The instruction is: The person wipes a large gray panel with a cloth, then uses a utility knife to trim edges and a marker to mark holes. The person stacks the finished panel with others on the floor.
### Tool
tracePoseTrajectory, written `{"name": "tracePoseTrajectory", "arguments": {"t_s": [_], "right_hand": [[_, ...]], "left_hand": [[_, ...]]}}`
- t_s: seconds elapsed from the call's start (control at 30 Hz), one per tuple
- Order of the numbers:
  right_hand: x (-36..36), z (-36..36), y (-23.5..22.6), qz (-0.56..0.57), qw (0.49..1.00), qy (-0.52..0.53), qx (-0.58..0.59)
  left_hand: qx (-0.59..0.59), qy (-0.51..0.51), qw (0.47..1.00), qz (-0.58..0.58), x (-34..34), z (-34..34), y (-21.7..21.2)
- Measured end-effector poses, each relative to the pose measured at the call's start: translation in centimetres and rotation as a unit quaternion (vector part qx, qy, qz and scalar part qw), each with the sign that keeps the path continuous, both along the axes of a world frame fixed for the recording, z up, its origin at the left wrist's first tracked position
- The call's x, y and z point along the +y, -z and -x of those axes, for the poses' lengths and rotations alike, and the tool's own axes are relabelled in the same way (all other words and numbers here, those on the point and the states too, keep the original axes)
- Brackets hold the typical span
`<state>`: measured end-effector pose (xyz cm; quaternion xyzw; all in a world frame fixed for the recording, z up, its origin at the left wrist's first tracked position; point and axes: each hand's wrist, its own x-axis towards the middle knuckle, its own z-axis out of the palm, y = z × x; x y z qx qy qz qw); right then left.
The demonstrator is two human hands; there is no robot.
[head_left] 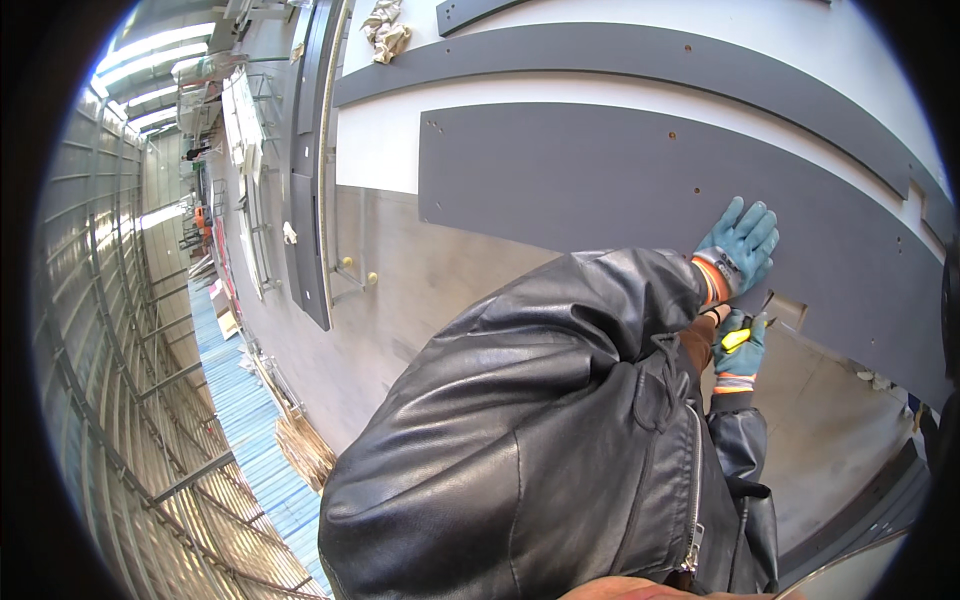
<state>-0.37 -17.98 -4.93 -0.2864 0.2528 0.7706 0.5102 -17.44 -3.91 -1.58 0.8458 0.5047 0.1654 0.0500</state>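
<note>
Trimming looks to be in hand along the lower edge of the grey panel [600,190] on the workbench [440,270]: left hand [740,243] lies flat with fingers spread, right hand [742,345] grips a yellow knife [738,338], which next needs steady guidance.

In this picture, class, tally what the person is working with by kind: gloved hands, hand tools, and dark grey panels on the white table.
Gloved hands: 2, left hand, right hand
Yellow-handled tool: 1
Dark grey panels: 3, large panel, long strip, top piece
Total: 6
</note>
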Motion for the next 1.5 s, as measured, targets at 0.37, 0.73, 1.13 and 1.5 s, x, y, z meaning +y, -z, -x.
{"name": "tracePoseTrajectory", "arguments": {"t_s": [0.37,0.73,1.13,1.5], "right_hand": [[-0.4,-5.3,-4.2,-0.182,0.318,-0.022,-0.930],[4.0,-9.3,-3.6,-0.247,0.154,-0.179,-0.940],[3.9,-7.1,-3.7,-0.208,0.136,-0.185,-0.951],[4.5,-5.2,-2.1,-0.119,0.176,-0.120,-0.970]], "left_hand": [[-0.042,-0.003,0.999,-0.024,0.8,0.9,0.0],[-0.022,0.010,0.999,-0.025,1.0,0.9,-1.1],[-0.040,0.015,0.996,0.076,0.9,1.5,-1.6],[-0.034,0.038,0.999,-0.015,1.1,0.5,-0.3]]}}
